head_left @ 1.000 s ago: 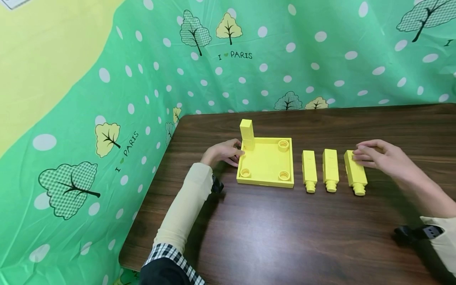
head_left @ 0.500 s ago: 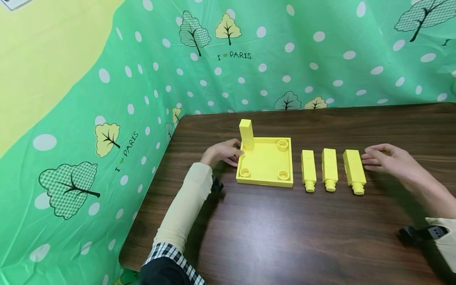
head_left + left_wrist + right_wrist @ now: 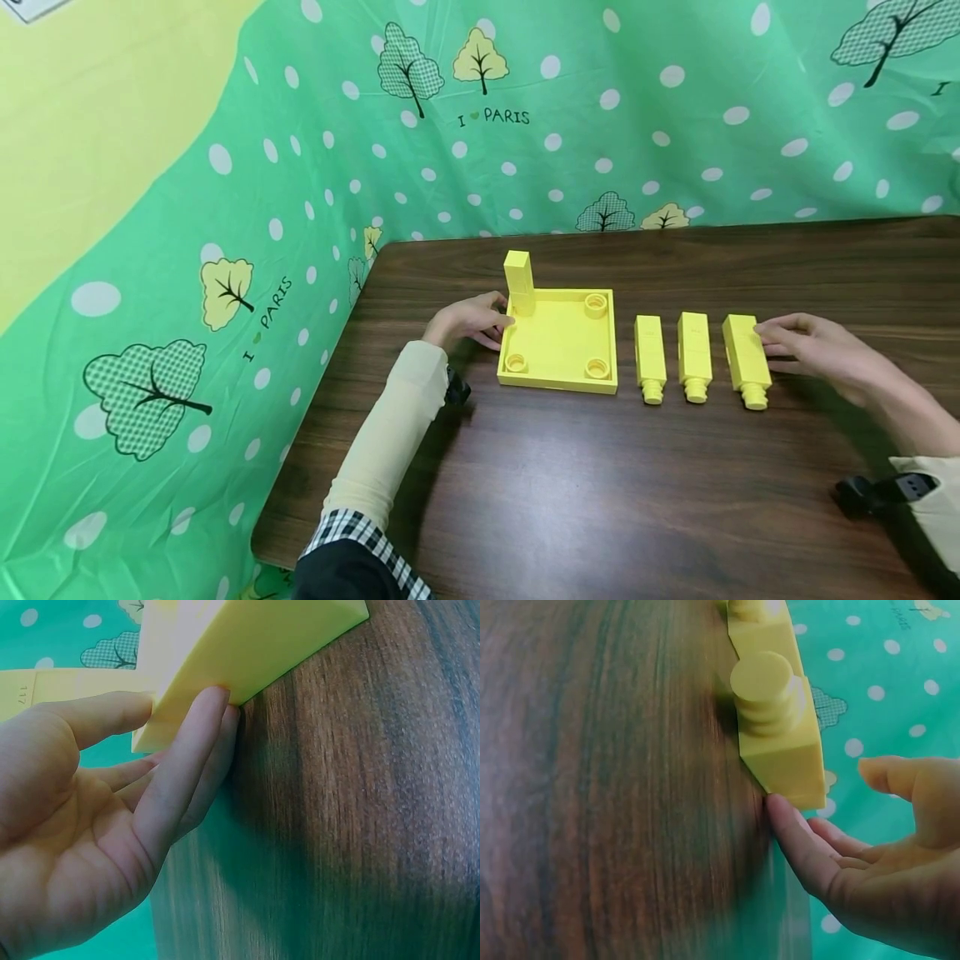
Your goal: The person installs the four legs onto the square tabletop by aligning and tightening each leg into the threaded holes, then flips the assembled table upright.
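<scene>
A square yellow panel (image 3: 562,342) with a raised rim lies on the table. Round sockets show in three of its corners, and a yellow block leg (image 3: 519,279) stands upright in the far left one. At the panel's left side, my left hand (image 3: 472,321) rests its thumb on the rim and lays nearly straight fingers along the outer wall. Three loose yellow legs lie in a row to the right: the left leg (image 3: 650,354), the middle leg (image 3: 695,354) and the right leg (image 3: 746,354). Fingertips of my right hand (image 3: 810,346) touch the right leg's side; the thumb stands apart from it.
The dark wooden table (image 3: 562,483) extends toward me and to both sides. Behind it and to the left hangs a green dotted cloth (image 3: 465,192) printed with trees. Each loose leg's narrow round end points toward me.
My right hand was over the far end of the right leg, drew off to the right, then came back against its right side. My left hand and the panel have not visibly moved.
</scene>
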